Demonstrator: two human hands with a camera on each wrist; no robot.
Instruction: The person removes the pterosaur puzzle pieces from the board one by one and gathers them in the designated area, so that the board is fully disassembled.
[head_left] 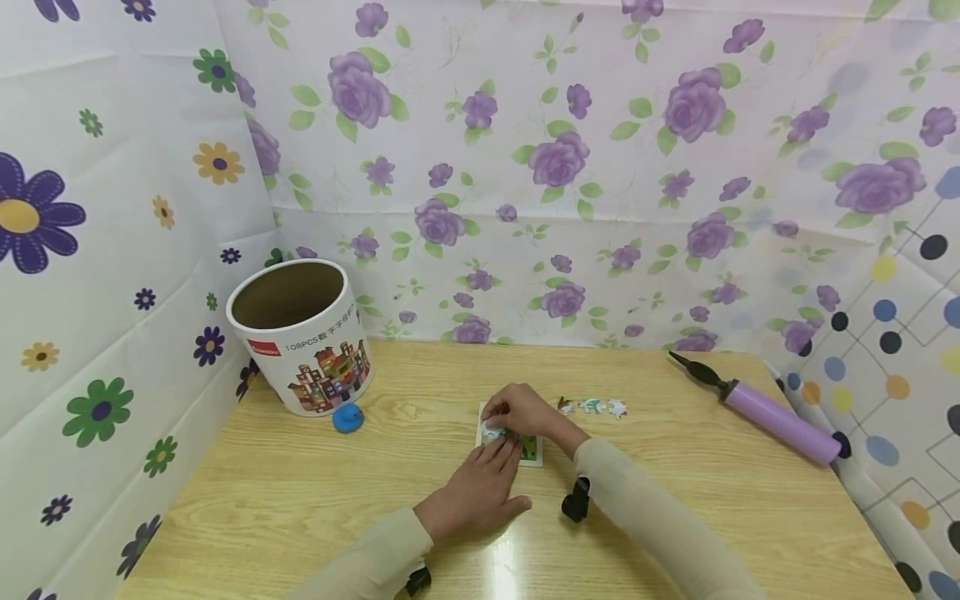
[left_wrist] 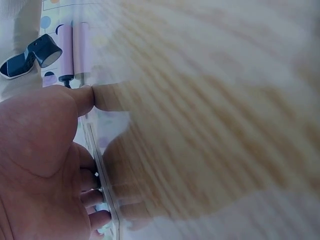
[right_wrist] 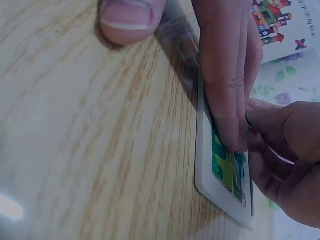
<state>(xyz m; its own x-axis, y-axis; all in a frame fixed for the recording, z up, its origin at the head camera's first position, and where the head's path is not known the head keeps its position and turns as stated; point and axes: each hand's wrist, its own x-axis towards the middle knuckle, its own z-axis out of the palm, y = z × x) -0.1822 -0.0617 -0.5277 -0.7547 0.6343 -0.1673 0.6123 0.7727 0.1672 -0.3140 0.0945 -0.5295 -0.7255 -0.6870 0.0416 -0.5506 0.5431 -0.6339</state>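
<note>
Best eased down level, edges matched before pressing — a puzzle piece (head_left: 492,432) seems caught in the narrow pinch of the right hand (head_left: 525,410), over the far left of a small picture board (right_wrist: 205,165). The left hand (head_left: 480,492), fingers straight and grasping nothing, rests on the board's near part. Loose pieces (head_left: 592,406) lie in a row to the right on the wooden table (head_left: 420,442).

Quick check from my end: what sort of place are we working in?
Probably a makeshift indoor tabletop booth, perhaps for recording: a wood-grain table with patterned sheets hung around three sides, and a small puzzle board on it.
</note>
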